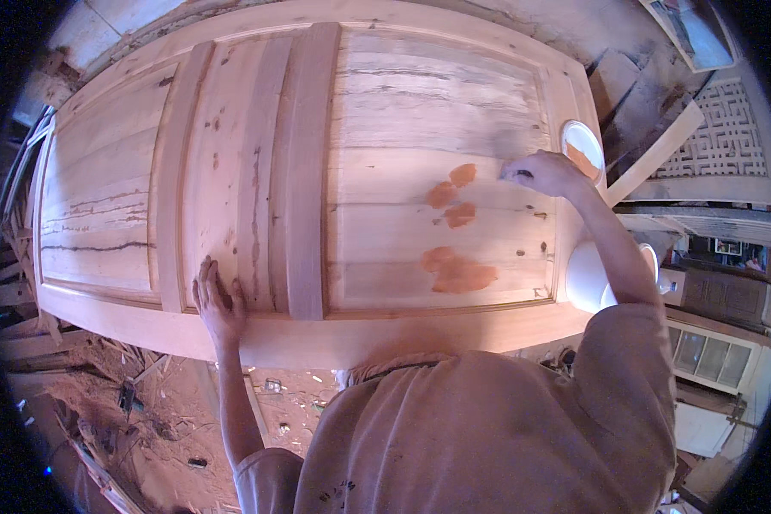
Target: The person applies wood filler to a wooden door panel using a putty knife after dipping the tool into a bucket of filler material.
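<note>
A large panelled wooden door (308, 171) lies flat in front of me. My left hand (219, 301) rests on its near edge with the fingers stretched out over the wood, holding nothing. Above the right-hand panel is my right hand (550, 174), its fingers curled together; whatever they may hold is too blurred to name. Several orange-brown smears of paste (459, 271) mark that panel, just left of my right hand. Beside that hand, at the door's right end, sits a round white tub (593, 134) with orange-brown material inside. Dark cracks and knots show in the wood.
A white bucket (584, 276) stands at the near right corner, partly behind my right arm. Wood scraps and debris litter the reddish floor (176, 394) at lower left. At the right are a carved lattice panel (711, 128), planks and a small glazed frame (709, 355).
</note>
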Demonstrator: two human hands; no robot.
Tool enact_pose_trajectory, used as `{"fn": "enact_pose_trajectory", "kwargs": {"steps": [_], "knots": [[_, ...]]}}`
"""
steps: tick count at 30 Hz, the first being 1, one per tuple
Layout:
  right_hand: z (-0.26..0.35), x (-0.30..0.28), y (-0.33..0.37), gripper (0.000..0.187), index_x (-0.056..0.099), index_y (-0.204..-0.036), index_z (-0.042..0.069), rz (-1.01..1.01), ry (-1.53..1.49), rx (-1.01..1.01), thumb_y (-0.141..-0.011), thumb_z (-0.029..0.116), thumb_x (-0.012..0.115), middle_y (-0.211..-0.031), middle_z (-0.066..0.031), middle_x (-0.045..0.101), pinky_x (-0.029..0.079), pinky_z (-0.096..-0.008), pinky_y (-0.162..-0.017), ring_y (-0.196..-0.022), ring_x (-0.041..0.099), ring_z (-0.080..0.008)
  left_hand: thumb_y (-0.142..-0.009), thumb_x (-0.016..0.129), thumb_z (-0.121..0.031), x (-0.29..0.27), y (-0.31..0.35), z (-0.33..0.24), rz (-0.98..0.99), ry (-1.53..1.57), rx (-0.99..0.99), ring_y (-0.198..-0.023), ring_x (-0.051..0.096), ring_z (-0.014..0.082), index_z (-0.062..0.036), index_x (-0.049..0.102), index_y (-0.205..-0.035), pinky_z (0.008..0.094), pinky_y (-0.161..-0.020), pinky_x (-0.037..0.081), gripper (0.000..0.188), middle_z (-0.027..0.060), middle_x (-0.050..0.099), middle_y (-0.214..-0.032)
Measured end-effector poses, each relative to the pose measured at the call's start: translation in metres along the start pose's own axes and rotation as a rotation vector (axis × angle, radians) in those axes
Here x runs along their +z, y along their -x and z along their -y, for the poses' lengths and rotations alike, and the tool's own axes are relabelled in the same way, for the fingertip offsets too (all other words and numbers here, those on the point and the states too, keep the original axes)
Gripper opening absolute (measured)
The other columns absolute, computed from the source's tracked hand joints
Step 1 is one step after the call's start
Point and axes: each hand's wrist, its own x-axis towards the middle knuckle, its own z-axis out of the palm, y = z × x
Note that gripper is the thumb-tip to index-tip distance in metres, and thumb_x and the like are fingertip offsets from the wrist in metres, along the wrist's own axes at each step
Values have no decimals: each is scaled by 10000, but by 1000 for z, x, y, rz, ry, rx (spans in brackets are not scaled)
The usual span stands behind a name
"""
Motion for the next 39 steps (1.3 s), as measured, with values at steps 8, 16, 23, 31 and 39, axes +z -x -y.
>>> {"fn": "enact_pose_trajectory", "kwargs": {"steps": [8, 16, 23, 31, 39], "knots": [[56, 77, 105, 435, 556, -1445, 96, -516, -894, 565, -1048, 273, 585, -818, -26, 611, 472, -277, -545, -612, 550, -85, -985, 592, -226, 6, 8, 11, -19, -14, -3, -1408, 453, 350, -27, 501, -1416, 537, -1192, 283, 483, 176, 501, -1504], [50, 144, 102, 426, 555, -1421, 98, -702, -483, 522, -1019, 234, 585, -948, -235, 708, 549, -465, -705, -786, 690, -358, -982, 580, -227, 15, 3, 15, -36, -37, 60, -1381, 468, 383, -4, 513, -1390, 520, -1164, 325, 469, 195, 519, -1476], [61, 166, 123, 327, 632, -1274, 91, -613, -403, 595, -1005, 274, 591, -957, -262, 703, 540, -531, -744, -839, 690, -447, -978, 579, -239, 14, 5, 15, -32, -12, 77, -1362, 479, 400, 14, 525, -1370, 517, -1147, 339, 470, 220, 529, -1451], [4, 90, 102, 386, 608, -1360, 67, -406, -436, 319, -992, 183, 620, -1100, -191, 728, 561, -421, -848, -973, 708, -400, -997, 559, -238, 7, 2, 12, -25, -26, 93, -1364, 471, 406, 12, 528, -1375, 514, -1140, 345, 454, 216, 528, -1453], [16, 77, 81, 282, 654, -1200, 83, -167, -369, 476, -1012, 233, 506, -926, -228, 717, 560, -500, -791, -797, 705, -413, -1001, 552, -233, 8, 2, 10, -44, 15, 78, -1361, 476, 400, 12, 528, -1378, 509, -1136, 348, 450, 213, 534, -1454]]}}
